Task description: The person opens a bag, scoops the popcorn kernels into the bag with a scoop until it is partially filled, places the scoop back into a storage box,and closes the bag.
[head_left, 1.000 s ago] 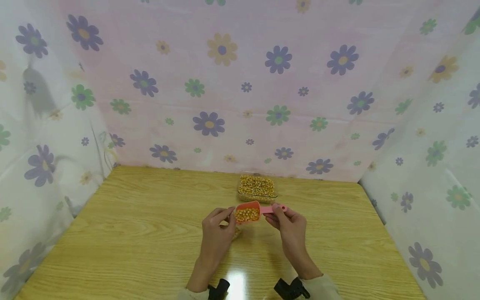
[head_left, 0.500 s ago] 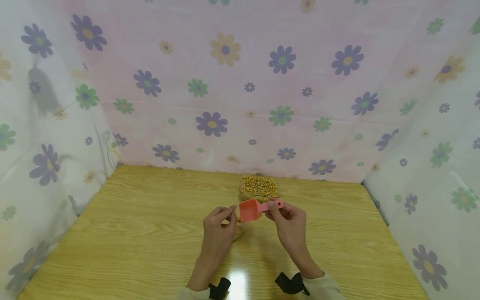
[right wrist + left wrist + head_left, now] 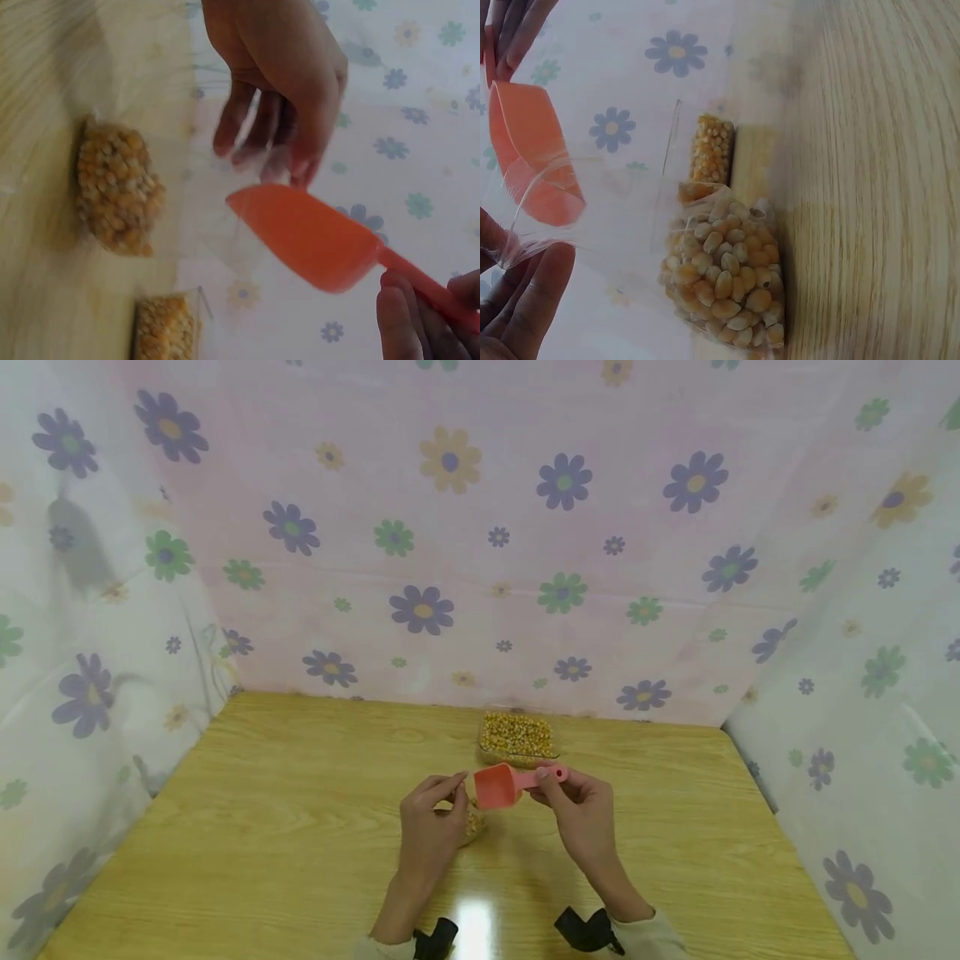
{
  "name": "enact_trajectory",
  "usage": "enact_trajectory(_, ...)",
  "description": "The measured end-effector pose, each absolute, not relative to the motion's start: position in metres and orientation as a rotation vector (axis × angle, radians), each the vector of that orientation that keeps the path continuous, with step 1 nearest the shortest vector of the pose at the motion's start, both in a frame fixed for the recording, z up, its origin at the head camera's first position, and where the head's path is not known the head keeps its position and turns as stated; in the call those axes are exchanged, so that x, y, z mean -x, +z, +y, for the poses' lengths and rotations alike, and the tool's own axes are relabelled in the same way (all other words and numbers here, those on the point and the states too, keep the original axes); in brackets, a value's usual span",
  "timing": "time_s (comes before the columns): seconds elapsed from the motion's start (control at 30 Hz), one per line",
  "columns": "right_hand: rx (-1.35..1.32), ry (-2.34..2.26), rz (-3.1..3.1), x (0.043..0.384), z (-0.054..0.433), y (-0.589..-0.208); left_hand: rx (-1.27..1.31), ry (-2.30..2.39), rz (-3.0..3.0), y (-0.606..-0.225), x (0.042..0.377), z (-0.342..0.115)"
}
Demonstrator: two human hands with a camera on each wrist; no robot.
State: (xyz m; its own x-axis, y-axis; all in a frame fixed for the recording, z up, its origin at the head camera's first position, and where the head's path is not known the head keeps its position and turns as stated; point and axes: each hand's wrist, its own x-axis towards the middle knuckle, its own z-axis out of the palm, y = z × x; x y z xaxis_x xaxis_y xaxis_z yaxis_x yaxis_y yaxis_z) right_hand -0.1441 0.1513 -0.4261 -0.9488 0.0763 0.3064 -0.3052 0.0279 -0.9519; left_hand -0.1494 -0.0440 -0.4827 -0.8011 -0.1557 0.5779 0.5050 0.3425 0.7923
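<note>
The right hand [image 3: 585,810] pinches the scoop [image 3: 496,787], tilted at the mouth of the clear bag [image 3: 637,221], whose rim the left hand [image 3: 430,818] pinches and should ideally hold wide so nothing spills.

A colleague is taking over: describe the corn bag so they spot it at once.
On the wood-grain table, look beneath the left hand. The corn bag sits there, its top edge pinched by that hand. It is limp clear film, unlike the rigid transparent box of corn farther back.
</note>
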Motion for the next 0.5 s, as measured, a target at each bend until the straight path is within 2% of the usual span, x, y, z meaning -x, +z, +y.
enact_trajectory(0.3,-0.172,1.972,-1.875,0.165,0.177,-0.417,0.289,-1.529,-2.024,-0.483,0.149,-0.047)
enact_trajectory(0.5,-0.023,1.871,-1.824,0.202,0.189,-0.439,0.294,-1.527,-2.02,-0.482,0.149,-0.049)
